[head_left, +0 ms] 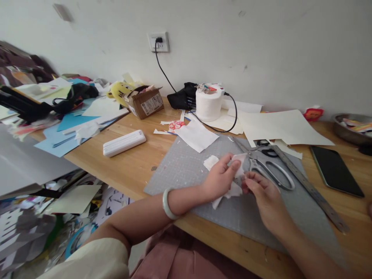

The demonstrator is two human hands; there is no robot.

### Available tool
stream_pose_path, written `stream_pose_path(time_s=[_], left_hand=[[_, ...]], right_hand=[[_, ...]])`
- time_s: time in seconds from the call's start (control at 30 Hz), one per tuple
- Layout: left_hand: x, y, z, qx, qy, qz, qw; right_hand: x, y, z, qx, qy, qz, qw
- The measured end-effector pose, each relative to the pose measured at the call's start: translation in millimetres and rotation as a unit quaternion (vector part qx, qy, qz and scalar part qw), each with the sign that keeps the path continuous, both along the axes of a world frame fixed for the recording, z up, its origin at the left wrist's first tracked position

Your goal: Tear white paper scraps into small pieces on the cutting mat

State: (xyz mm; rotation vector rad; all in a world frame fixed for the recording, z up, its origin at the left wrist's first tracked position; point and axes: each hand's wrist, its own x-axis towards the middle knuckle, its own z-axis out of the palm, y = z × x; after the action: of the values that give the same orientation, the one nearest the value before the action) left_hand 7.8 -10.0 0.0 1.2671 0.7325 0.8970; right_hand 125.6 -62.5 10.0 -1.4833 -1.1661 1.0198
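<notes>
My left hand [221, 175] is closed on a small piece of thin white tissue [240, 158], pinched between thumb and fingers above the grey cutting mat [174, 170]. Close beside it, my right hand [260, 190] has thumb and fingertips pressed together at the tissue's lower edge; what exactly lies in that pinch is too small to make out. Under the hands lie torn white scraps [234, 190], and another white scrap [210, 162] rests left of my left hand. Just beyond my right hand are large grey-handled scissors [273, 174], partly hidden.
A steel ruler [310, 190] and a phone [336, 170] lie to the right. A toilet roll [208, 104] with small tools on top stands behind the mat, a black cable [236, 116] beside it. A white case [124, 143] and a cardboard box [145, 102] are on the left.
</notes>
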Motion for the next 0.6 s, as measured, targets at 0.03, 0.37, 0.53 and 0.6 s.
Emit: stream_pose_path(time_s=[0.03,0.37,0.53,0.6], left_hand=[[1,-3,-0.1,0.006,0.010,-0.016,1.000],[2,3,0.6,-0.019,-0.031,0.056,0.998],[2,6,-0.1,-0.030,-0.036,0.070,0.996],[2,0,0.2,-0.021,-0.027,0.022,0.999]], right_hand=[[0,0,-1.4,-0.002,0.000,0.003,1.000],[2,-1,-2.5,0.005,-0.014,0.043,0.999],[-2,-2,-0.4,0.003,-0.012,0.041,0.999],[-3,-2,-1.7,-0.002,-0.012,0.035,0.999]])
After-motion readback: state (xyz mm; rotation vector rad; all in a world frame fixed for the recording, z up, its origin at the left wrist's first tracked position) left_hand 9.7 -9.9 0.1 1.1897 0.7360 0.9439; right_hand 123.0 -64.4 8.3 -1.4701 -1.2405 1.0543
